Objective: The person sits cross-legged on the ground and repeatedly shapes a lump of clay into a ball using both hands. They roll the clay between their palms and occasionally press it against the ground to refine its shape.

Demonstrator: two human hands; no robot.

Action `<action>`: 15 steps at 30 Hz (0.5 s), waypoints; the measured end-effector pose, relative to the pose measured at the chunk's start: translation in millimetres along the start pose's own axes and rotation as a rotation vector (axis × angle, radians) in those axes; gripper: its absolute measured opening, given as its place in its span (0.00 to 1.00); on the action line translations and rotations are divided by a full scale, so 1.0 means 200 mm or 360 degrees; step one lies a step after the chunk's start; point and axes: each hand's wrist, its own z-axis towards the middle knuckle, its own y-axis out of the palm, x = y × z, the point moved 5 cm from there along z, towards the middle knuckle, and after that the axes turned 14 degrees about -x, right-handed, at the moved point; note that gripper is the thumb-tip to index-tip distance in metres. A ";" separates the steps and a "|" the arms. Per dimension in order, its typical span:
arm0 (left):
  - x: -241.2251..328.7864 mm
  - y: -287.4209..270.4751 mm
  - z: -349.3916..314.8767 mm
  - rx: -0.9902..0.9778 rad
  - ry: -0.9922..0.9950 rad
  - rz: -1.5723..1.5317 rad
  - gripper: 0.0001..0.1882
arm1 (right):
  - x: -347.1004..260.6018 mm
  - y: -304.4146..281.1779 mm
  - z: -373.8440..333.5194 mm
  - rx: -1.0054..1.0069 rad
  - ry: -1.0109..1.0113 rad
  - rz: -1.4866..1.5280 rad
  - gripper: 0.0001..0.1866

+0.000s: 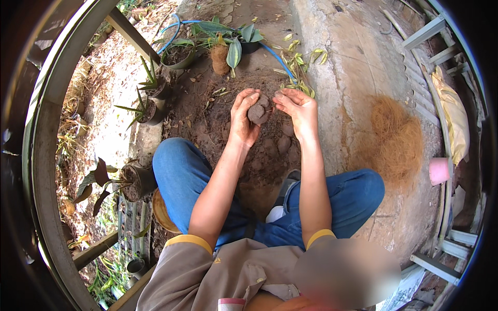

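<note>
My left hand (pixel 242 123) is closed around a rounded clump of dark brown soil (pixel 258 114), held up above the ground between my knees. Just to its right, my right hand (pixel 301 110) has its thumb and fingertips pinched together, close to the clump but apart from it. Whatever the pinch holds, if anything, is too small to make out. Below both hands lies a heap of dark soil (pixel 270 155) with several lumps in it.
Potted plants (pixel 150 111) stand along the left; more leafy plants (pixel 212 30) and a blue hose (pixel 280 59) lie ahead. Loose brown fibre (pixel 397 140) is piled on the concrete at right, near a pink pot (pixel 439 171). A curved frame (pixel 44 140) borders the left.
</note>
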 end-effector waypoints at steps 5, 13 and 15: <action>-0.03 0.00 0.00 -0.0053 -0.0088 0.0024 0.17 | -0.01 -0.02 0.01 -0.0017 -0.0047 -0.0085 0.09; -0.04 0.02 -0.01 -0.0095 -0.0167 0.0159 0.20 | -0.05 -0.05 0.02 -0.0019 -0.0232 -0.0565 0.19; -0.05 0.05 -0.01 -0.0086 -0.0139 0.0226 0.18 | 0.00 0.02 -0.01 -0.0100 0.0151 -0.0086 0.24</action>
